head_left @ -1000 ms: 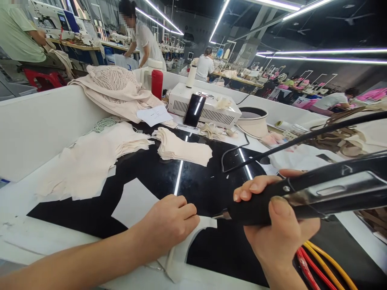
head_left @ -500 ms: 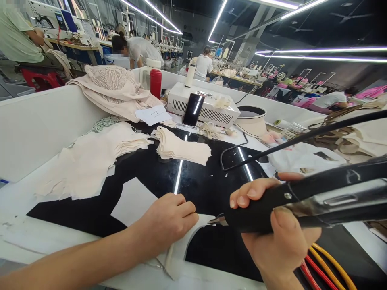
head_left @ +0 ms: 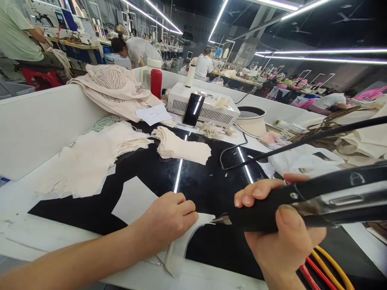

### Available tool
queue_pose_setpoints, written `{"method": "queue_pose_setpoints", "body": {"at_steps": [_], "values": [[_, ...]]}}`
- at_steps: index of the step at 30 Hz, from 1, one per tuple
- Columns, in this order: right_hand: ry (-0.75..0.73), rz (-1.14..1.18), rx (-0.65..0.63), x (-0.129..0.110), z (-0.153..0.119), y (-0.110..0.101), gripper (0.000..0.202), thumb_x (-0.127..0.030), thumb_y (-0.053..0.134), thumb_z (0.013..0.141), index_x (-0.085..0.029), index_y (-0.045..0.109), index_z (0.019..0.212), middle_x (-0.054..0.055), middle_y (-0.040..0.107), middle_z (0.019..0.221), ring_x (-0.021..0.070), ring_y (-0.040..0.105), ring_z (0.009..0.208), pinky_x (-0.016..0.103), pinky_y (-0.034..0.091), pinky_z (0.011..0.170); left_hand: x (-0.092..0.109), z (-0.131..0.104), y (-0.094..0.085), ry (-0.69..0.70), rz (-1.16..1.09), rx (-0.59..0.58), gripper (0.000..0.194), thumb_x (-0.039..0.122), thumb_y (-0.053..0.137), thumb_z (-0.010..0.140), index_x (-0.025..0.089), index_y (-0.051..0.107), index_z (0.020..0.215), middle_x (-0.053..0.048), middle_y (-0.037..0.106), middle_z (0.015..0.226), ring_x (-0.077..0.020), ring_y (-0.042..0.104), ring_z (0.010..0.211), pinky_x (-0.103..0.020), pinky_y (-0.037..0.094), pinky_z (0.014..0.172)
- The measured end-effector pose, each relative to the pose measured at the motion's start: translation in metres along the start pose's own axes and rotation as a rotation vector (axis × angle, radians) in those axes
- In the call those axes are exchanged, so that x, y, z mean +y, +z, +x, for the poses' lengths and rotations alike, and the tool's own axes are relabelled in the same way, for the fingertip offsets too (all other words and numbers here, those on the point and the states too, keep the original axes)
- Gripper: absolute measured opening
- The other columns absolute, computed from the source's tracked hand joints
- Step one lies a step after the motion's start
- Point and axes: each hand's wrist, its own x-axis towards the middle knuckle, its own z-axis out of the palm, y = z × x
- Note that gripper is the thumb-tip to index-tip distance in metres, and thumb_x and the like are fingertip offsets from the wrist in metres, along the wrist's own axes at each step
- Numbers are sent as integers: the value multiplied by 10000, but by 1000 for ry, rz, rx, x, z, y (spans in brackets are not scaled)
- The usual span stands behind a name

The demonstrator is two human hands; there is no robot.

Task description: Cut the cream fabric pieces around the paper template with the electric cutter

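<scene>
Beyond tool (head_left: pixel 331 201), cable (head_left: pixel 302 141), fabric stack (head_left: pixel 183 147); behind, phone (head_left: pixel 192 112)

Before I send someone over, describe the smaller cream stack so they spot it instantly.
Find the glossy black surface. Towards its far side, in front of the leaning phone, lies the cream stack. Unlike the sprawling pile left of it, it is compact.

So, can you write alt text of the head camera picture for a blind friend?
A person's right hand grips a black handheld tool, its metal tip at the edge of a white piece beneath the curled left hand. Beyond, stacked pale cloth lies on a glossy black sheet.
</scene>
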Motion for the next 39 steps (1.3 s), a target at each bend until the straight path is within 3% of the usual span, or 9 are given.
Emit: {"method": "queue_pose_setpoints", "body": {"at_steps": [11,15,19,23,27,32,35,39], "values": [[-8,-22,-12,2,-4,-2,345,-318,861,839,-265,671,1123,-28,674,765,174,627,574,339,581,512,-3,0,0,7,-29,31,228,-36,571,973,146,644,1091,-29,679,957,-194,607,819,-346,515,731],[-29,-16,-35,7,-7,-4,333,-293,825,883,-278,659,1172,-35,688,809,157,647,607,322,591,556,-3,0,-13,6,-41,109,266,-53,511,983,127,642,1129,-57,693,1012,-206,637,903,-343,550,815],[-31,-28,-74,11,-10,-4,342,-324,790,936,-301,612,1227,-46,683,853,133,661,640,294,582,592,2,-10,-24,34,-22,162,397,-106,438,894,138,632,1139,-78,700,1026,-215,647,921,-317,565,831],[-51,-13,-82,12,-13,-2,386,-366,811,927,-299,585,1232,-47,677,865,113,617,596,268,550,537,4,-30,-14,-21,-49,95,510,-109,406,775,192,628,1122,-43,699,1017,-190,675,858,-259,563,704],[-37,2,-90,12,-15,-2,412,-378,816,932,-311,571,1256,-48,685,868,110,599,604,262,539,539,0,-42,-6,-55,-29,74,562,-80,367,765,209,622,1173,-43,712,1083,-204,714,963,-259,596,785],[-13,12,-96,10,-16,-2,410,-360,819,939,-334,584,1273,-51,690,881,101,601,620,255,541,558,-5,-32,-18,-93,-118,24,635,-113,341,748,211,614,1221,-41,716,1195,-190,733,1025,-256,618,861],[-12,23,-92,7,-18,-3,385,-354,819,940,-329,603,1257,-50,687,872,100,613,629,256,547,566,-4,-24,-24,-118,-177,21,599,-121,346,742,202,617,1168,-58,718,1184,-193,733,983,-257,631,826],[-9,14,-71,1,-21,-7,375,-334,833,925,-294,630,1237,-33,693,859,123,662,661,278,576,592,2,-18,-21,-166,-179,-88,483,-105,401,796,183,603,1127,-100,706,1193,-228,719,1027,-325,654,859]]}}
